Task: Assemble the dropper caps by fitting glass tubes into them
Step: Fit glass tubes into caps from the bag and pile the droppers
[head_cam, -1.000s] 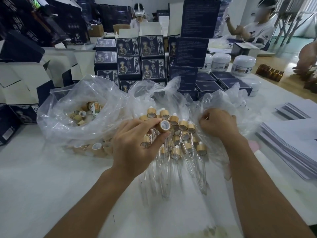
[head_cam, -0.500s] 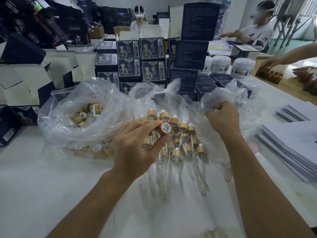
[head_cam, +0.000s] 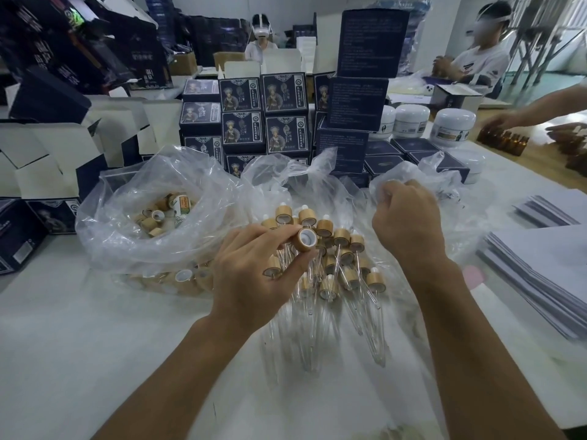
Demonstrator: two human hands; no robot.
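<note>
A bamboo dropper cap [head_cam: 305, 239] is pinched between the thumb and fingertips of the left hand [head_cam: 254, 274], its white-lined opening turned toward the camera, just above the pile of assembled droppers [head_cam: 330, 274]. That pile is laid on the white table [head_cam: 79, 344], caps away from the viewer and glass tubes [head_cam: 365, 325] pointed toward the viewer. Right of the pile and slightly behind it, the right hand [head_cam: 409, 223] is curled at the crumpled clear plastic bag [head_cam: 444, 185]; whether film or a tube is gripped cannot be told, since the fingertips are hidden. Left of the pile, an open clear bag of loose caps [head_cam: 158, 217] is seen, more caps showing through its lower folds. Behind the pile, dark printed boxes [head_cam: 263, 119] are stacked in rows, with white jars [head_cam: 454, 125] to the right of the stack. Unfolded white-lined cartons [head_cam: 63, 147] are set to the far left of the pile. Right of the pile, stacks of pale sheets [head_cam: 540, 274] are spread along the table edge. Far right and behind, amber bottles [head_cam: 505, 141] are touched by another person's hand [head_cam: 498, 122]
</note>
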